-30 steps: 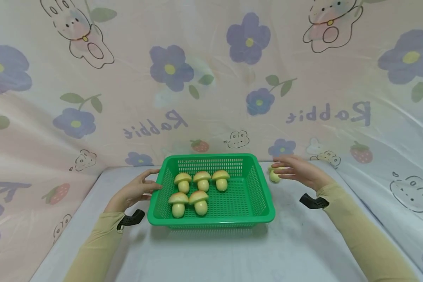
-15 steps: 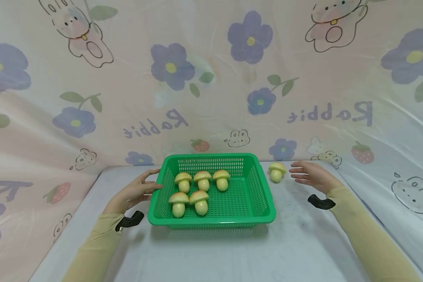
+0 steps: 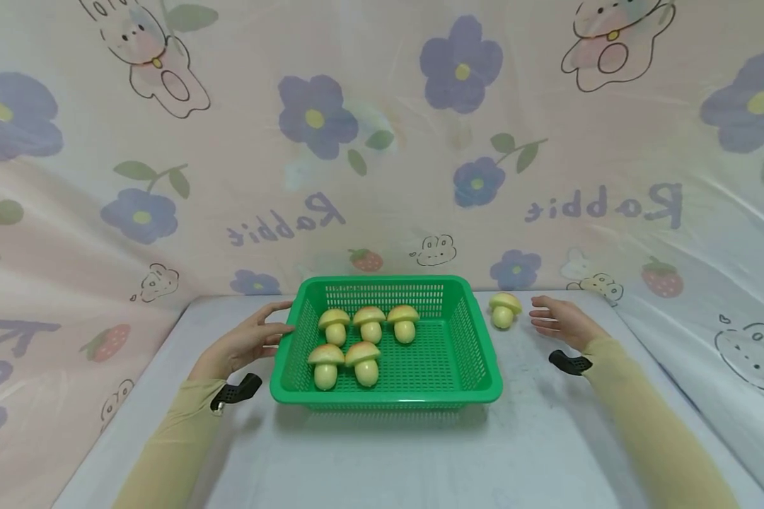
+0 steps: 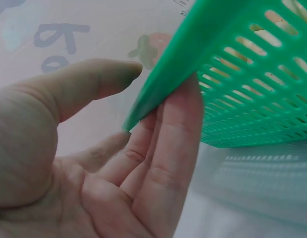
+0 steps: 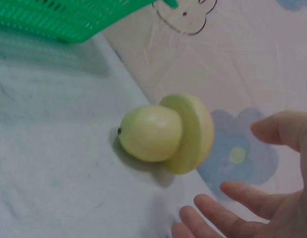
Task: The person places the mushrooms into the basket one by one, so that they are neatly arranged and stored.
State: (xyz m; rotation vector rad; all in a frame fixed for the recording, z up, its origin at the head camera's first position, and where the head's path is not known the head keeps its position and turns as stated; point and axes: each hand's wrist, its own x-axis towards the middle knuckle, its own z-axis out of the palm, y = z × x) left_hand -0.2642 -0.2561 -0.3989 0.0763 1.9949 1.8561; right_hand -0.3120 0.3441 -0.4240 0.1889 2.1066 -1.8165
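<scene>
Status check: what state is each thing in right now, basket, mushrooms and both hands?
Green basket: upright on the table, steadied at its left rim.
Five mushrooms in the basket: standing upright.
Lone mushroom: upright on the table, outside the basket, untouched.
Left hand: fingers straight against the basket rim.
Right hand: open, beside the lone mushroom, apart from it.

I am viewing a pale table (image 3: 388, 459) that is lying flat across the lower field, from 4 to 8 o'clock. A printed backdrop cloth (image 3: 382, 212) is hanging behind and beside it, filling 9 through 3 o'clock. On the cloth, a purple flower (image 3: 461, 67) is showing at 12 o'clock, a rabbit drawing (image 3: 159, 49) at 11 o'clock and mirrored lettering (image 3: 605, 205) at 2 o'clock. A strawberry print (image 3: 364, 259) is sitting just above the table's far edge.
</scene>
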